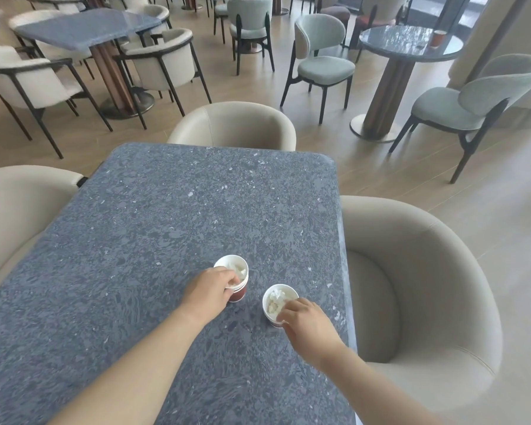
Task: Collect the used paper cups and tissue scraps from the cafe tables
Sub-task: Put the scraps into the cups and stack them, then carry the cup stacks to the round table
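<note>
Grey table [172, 216]: two red paper cups, both stuffed with white tissue.
Left cup [234, 279]: left hand [209, 291] clamped on its rim.
Right cup [279, 303]: near table's right edge, right hand [307, 325] pinching its rim.
Far round table [408, 44]: third cup [439, 37].

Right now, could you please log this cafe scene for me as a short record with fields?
near table: grey speckled top, two paper cups
left cup: upright, tissue inside, left hand gripping its rim
right cup: upright, tissue inside, right hand at its rim
round table: far right, one more cup
seating: beige armchairs around the near table
</note>
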The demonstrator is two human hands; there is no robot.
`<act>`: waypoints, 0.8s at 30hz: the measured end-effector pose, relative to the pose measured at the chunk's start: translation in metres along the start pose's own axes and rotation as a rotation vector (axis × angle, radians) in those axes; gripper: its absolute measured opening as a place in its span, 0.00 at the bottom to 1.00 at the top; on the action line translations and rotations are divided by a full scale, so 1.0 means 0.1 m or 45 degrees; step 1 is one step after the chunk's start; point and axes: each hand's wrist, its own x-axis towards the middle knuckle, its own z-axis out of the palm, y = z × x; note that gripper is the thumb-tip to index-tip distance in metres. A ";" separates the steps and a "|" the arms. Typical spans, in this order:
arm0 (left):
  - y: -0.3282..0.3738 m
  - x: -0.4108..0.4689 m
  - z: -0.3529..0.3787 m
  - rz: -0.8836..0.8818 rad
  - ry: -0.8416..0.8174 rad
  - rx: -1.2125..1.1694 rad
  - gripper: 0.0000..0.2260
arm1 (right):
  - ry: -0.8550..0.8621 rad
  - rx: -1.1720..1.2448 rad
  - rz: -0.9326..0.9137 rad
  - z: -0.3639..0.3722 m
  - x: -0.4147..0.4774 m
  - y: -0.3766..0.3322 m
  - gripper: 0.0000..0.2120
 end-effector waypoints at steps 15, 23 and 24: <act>0.14 -0.09 0.22 0.165 -0.060 0.053 0.14 | 0.167 0.155 0.220 -0.11 -0.02 0.01 0.11; 0.25 -0.53 0.07 0.386 -0.018 -0.116 0.12 | 0.286 0.296 0.486 -0.23 -0.43 -0.40 0.11; 0.26 -0.59 0.05 0.422 -0.020 -0.138 0.12 | 0.322 0.324 0.520 -0.24 -0.50 -0.47 0.11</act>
